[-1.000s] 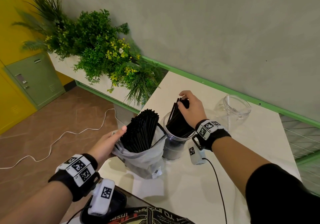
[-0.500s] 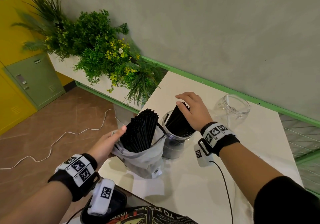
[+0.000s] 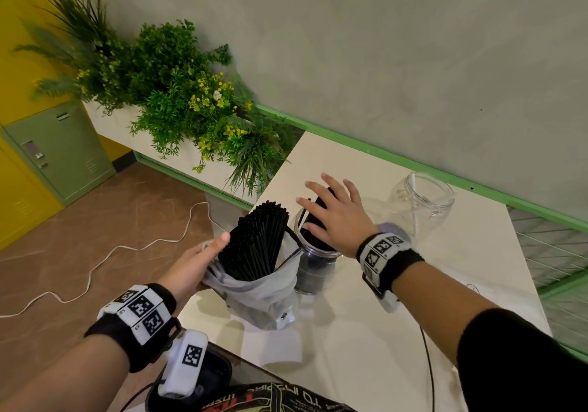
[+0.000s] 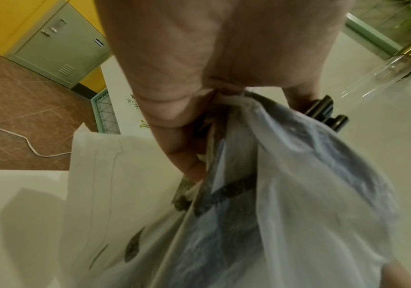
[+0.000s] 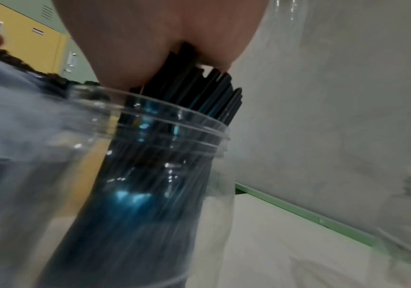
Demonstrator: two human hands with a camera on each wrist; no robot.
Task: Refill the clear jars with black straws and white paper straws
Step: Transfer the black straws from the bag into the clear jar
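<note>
The head camera looks forward and down over the white table point(image 3: 397, 332), the left wrist camera peers close along the left hand point(image 4: 199, 68) at the plastic bag point(image 4: 286, 194), and the right wrist camera sits close beside the clear jar point(image 5: 150, 175) of black straws point(image 5: 199, 93), which the head view shares.

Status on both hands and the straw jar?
Left hand grips bag. Right hand open, flat on black straws in jar. Nothing blocking.
</note>
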